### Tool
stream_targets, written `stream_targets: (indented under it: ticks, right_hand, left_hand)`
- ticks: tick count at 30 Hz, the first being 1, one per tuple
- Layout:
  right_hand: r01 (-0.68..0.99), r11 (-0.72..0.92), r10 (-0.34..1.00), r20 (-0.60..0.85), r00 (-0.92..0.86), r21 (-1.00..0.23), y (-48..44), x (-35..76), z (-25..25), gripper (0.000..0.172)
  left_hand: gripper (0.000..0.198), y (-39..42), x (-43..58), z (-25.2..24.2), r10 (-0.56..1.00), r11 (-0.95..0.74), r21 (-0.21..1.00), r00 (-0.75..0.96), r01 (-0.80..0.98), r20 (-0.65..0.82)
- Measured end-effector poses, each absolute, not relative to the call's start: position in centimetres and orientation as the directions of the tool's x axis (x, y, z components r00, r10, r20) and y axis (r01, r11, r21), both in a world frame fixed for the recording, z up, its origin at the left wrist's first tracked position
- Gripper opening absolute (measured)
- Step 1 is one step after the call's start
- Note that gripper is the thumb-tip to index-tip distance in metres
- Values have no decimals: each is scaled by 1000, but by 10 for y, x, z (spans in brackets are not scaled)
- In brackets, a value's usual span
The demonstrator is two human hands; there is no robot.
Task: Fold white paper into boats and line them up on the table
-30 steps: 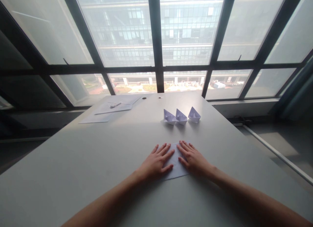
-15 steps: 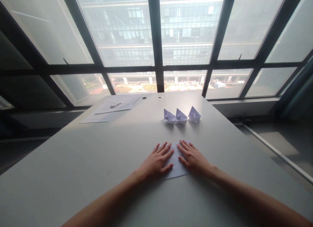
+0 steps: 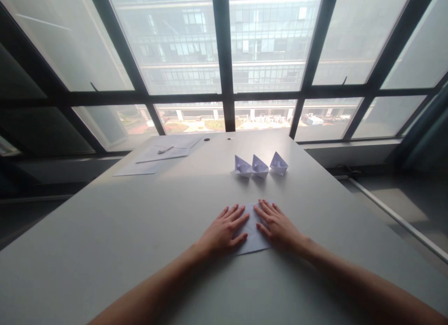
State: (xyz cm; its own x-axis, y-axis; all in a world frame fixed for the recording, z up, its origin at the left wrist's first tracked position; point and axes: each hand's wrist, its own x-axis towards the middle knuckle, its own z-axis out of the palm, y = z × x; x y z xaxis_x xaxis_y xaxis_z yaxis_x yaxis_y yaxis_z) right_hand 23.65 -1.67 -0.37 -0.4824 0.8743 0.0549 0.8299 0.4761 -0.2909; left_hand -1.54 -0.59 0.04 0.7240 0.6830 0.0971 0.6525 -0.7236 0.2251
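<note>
A folded white sheet of paper [image 3: 252, 232] lies flat on the grey table [image 3: 140, 231] in front of me. My left hand [image 3: 224, 231] rests palm down on its left part, fingers stretched out. On the sheet's right part my right hand [image 3: 276, 226] lies the same way, fingers spread and flat. Both hands press the paper against the table; neither grips it. Beyond the hands stand three small folded paper boats [image 3: 260, 166] in a row.
Loose white sheets [image 3: 154, 158] with a pen [image 3: 165, 149] on them lie at the table's far left. Two small holes [image 3: 206, 140] sit near the far edge. Large windows with dark frames [image 3: 224, 59] stand behind the table. The floor drops away at the right.
Nothing but a very slight shift of the view; both hands stay flat on the paper.
</note>
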Motion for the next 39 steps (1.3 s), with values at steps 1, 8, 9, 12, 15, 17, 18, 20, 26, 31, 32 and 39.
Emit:
stream_targets:
  ticks: [1, 8, 9, 12, 15, 17, 18, 20, 26, 31, 32, 39]
  right_hand:
    - [823, 489, 867, 53, -496, -288, -17, 237, -3, 60]
    - [773, 561, 814, 25, -581, -294, -16, 240, -1, 59]
    - [782, 550, 822, 25, -569, -293, -15, 240, -2, 60]
    - [826, 491, 864, 32, -503, -278, -13, 241, -7, 65]
    - [856, 443, 892, 37, -450, -267, -11, 242, -12, 71]
    - [869, 417, 906, 42, -422, -264, -10, 242, -15, 74]
    - [877, 401, 914, 45, -404, -264, -10, 243, -16, 75]
    - [892, 365, 929, 46, -366, -268, -8, 244, -18, 78]
    - [899, 321, 946, 52, -321, -296, -2, 250, -19, 67]
    - [910, 292, 956, 110, -272, -294, 1, 255, -12, 54]
    - [907, 310, 950, 141, -280, -287, 0, 255, -10, 52]
    - [704, 645, 764, 207, -611, -297, -9, 250, -2, 53]
  left_hand:
    - [62, -6, -15, 1, 684, -723, 222, 724, 654, 93]
    - [66, -6, -14, 1, 686, -719, 215, 725, 661, 65]
    - [65, -6, -15, 0, 683, -720, 209, 728, 661, 53]
    - [64, -4, -16, -1, 671, -730, 188, 741, 657, 17]
    - [67, -3, -16, -2, 665, -736, 171, 747, 655, 3]
    - [72, -3, -16, -4, 679, -725, 164, 734, 669, 7]
    - [74, -3, -15, -4, 690, -715, 163, 723, 680, 12]
    - [76, -4, -14, -5, 711, -697, 164, 703, 698, 25]
    - [75, -6, -13, -3, 725, -681, 167, 688, 713, 23]
    - [76, -6, -14, -1, 711, -695, 168, 703, 699, 18]
    - [75, -6, -14, -1, 707, -699, 169, 707, 695, 17]
    - [74, -6, -15, -2, 693, -713, 184, 719, 676, 44]
